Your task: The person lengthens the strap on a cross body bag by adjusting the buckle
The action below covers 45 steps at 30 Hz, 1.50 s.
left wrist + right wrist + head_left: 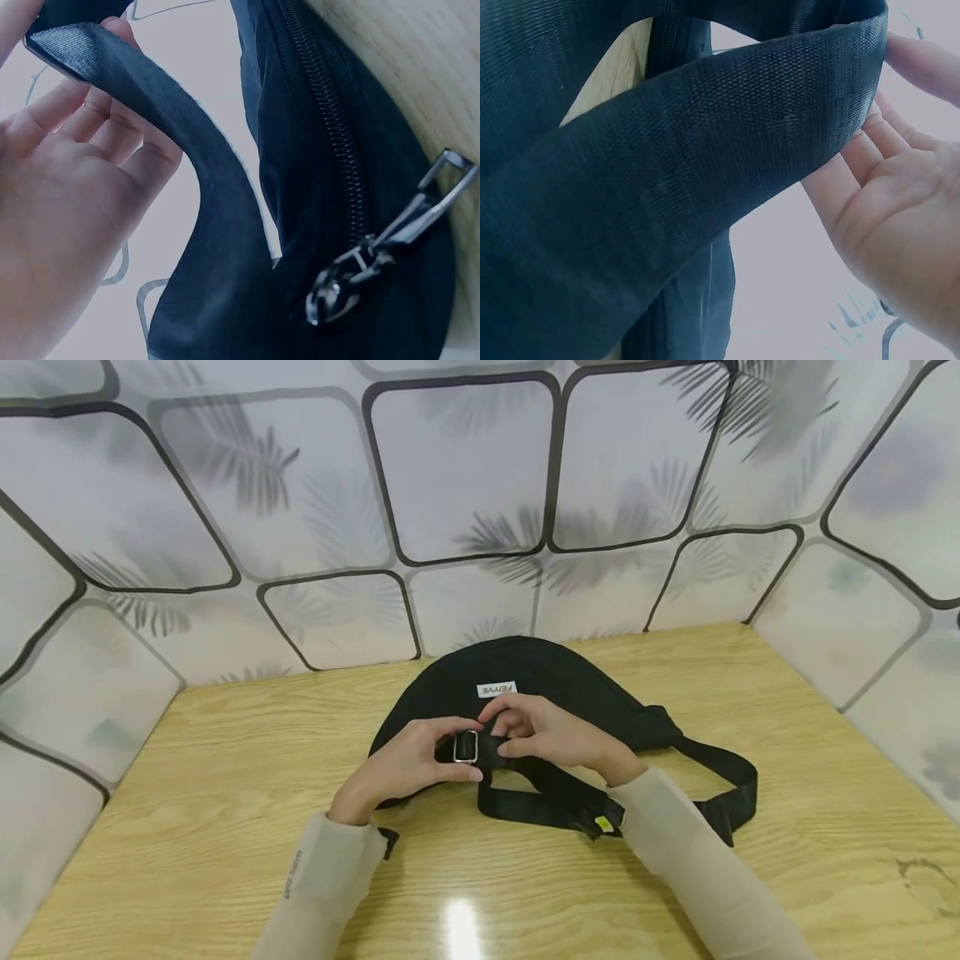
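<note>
Head cam has a black bag (555,681) lying on the wood-look table (225,793), roughly in the middle and toward the back edge, with a white label (497,689) reading upside down from this side. Both hands are in front of it. The left hand (416,756) has a metal-framed buckle (466,746) pinched, index finger along the top and thumb underneath. Just beside it, the right hand (562,735) is gripping the black strap (525,810) with thumb and fingers, the other fingers kinda curled in. The rest of the strap loops off to the right on the table, with a little yellow tag (603,823) near the right sleeve. Left wrist cam gets the bag's zipper (330,112) and a shiny zipper pull (405,225) up close. Right wrist cam is mostly strap, folded over by the fingers.
</note>
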Available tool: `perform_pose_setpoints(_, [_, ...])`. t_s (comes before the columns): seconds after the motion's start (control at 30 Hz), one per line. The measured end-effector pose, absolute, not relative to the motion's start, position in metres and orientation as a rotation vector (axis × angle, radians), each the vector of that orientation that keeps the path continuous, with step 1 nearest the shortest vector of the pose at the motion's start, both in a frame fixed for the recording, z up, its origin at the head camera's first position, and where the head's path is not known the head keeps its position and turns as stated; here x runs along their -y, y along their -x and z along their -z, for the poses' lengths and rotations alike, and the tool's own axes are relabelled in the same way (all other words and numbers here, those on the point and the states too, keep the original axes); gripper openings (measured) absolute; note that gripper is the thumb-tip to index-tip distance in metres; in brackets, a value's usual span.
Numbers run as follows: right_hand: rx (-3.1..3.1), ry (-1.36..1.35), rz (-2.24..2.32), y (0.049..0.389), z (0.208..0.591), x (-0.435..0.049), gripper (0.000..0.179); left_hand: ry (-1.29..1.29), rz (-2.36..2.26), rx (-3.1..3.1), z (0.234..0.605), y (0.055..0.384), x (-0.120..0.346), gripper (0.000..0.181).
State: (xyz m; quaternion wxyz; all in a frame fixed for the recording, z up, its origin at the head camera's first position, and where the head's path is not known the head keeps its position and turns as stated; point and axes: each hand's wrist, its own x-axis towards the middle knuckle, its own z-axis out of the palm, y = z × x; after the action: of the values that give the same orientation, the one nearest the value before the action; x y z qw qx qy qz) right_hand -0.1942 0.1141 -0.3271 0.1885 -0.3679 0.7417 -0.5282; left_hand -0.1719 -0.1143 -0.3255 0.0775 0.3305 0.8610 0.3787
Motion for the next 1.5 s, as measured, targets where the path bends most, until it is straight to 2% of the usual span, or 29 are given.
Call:
perform_pose_setpoints(0.33, [-2.058,0.842,1.47,0.199,0.331,-0.122,0.021,-1.021,-1.189,-2.577,0.323,0.172,0.119,0.054])
perform_pose_setpoints(0.6, [-2.014,0.797,1.519,0.203,0.335,-0.125,0.008,-0.934,-1.245,-2.52,0.324,0.171,0.125,0.051])
perform_pose_setpoints(1.3, [-2.0,0.777,1.663,0.2,0.339,-0.116,0.001,-0.962,-1.363,-2.486,0.325,0.171,0.123,0.046])
perform_pose_setpoints(1.5, [-1.988,0.772,1.706,0.197,0.341,-0.108,0.006,-1.002,-1.417,-2.426,0.325,0.17,0.119,0.043])
